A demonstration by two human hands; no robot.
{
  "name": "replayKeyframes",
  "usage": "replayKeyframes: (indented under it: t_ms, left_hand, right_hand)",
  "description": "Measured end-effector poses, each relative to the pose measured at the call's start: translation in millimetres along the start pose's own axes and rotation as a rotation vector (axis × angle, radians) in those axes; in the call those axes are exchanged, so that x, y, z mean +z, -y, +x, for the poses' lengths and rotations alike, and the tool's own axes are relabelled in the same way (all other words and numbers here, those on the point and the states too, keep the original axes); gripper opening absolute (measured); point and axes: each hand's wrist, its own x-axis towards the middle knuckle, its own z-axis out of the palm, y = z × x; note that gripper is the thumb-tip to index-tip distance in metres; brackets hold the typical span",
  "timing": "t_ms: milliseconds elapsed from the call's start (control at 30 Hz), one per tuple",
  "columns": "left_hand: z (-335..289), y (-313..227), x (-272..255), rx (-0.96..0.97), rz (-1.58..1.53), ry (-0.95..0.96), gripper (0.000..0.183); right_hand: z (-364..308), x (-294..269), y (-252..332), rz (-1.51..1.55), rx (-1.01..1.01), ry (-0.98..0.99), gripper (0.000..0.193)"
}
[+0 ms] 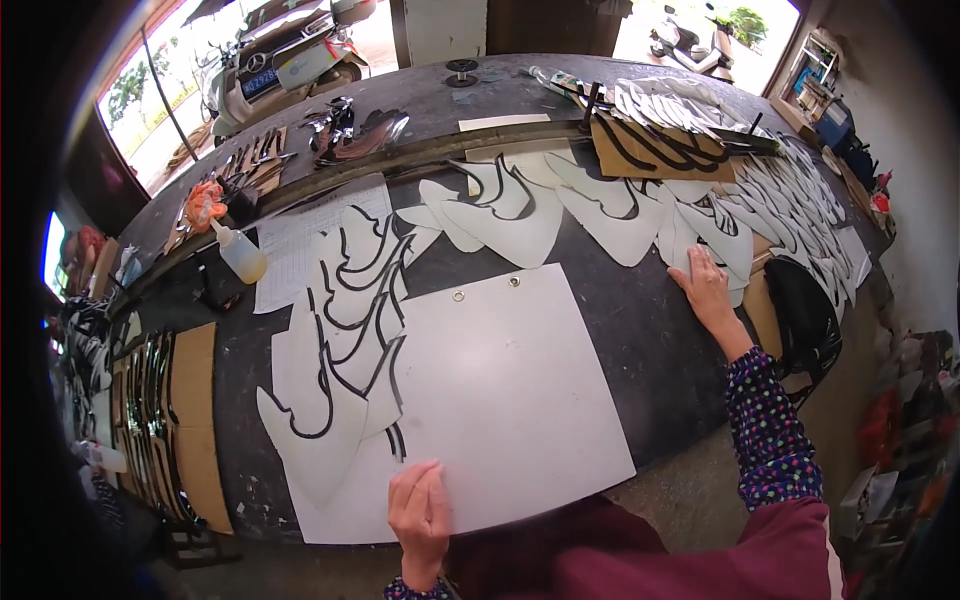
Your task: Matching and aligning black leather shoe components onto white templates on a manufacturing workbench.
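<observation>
Probably the white pieces overlap on the white board so their black edges show; the left hand bunches its fingertips nearby, holding nothing I can see, and the right hand spreads loosely at another pile on the table

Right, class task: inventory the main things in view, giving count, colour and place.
Table: one, dark grey, centre
Board: one, white, table's near side
Edged pieces: many, white with black strips, on board and table
Cardboard: several, brown, left and back right
Printed sheet: one, white, behind board's left
Squeeze bottle: one, translucent, yellowish contents, left
Crumpled item: one, orange, behind squeeze bottle
Round item: one, black, table's back
Vehicles: several, mixed colours, outside doorways
Left hand: one, dark dotted cuff, board's near edge
Right hand: one, dark dotted sleeve, at edged pieces
</observation>
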Motion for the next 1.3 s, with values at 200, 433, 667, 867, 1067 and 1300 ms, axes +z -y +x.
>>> replayKeyframes:
  t_ms: [200,433,667,867,1067,1300]
  left_hand:
    - [-4,6,2,0.076,0.051,-0.033,0.014]
    - [8,2,8,0.223,0.100,-0.062,0.012]
    - [-4,11,7,0.168,0.060,-0.120,0.011]
    - [-16,8,-8,0.039,0.017,-0.280,0.006]
    - [-17,66,-82,-0.082,0.209,-0.493,0.011]
    - [21,251,-289,-0.388,1.143,-0.634,0.027]
  right_hand:
    - [18,-5,-3,0.115,-0.041,0.148,0.049]
    - [13,-81,-31,0.351,0.205,-0.221,0.043]
    - [-70,-162,142,0.556,-0.420,-0.463,0.043]
    - [-166,-129,246,0.779,-0.994,-0.033,0.042]
    - [-159,-123,231,0.752,-0.972,0.046,0.041]
    - [-139,-124,201,0.698,-1.004,0.164,0.049]
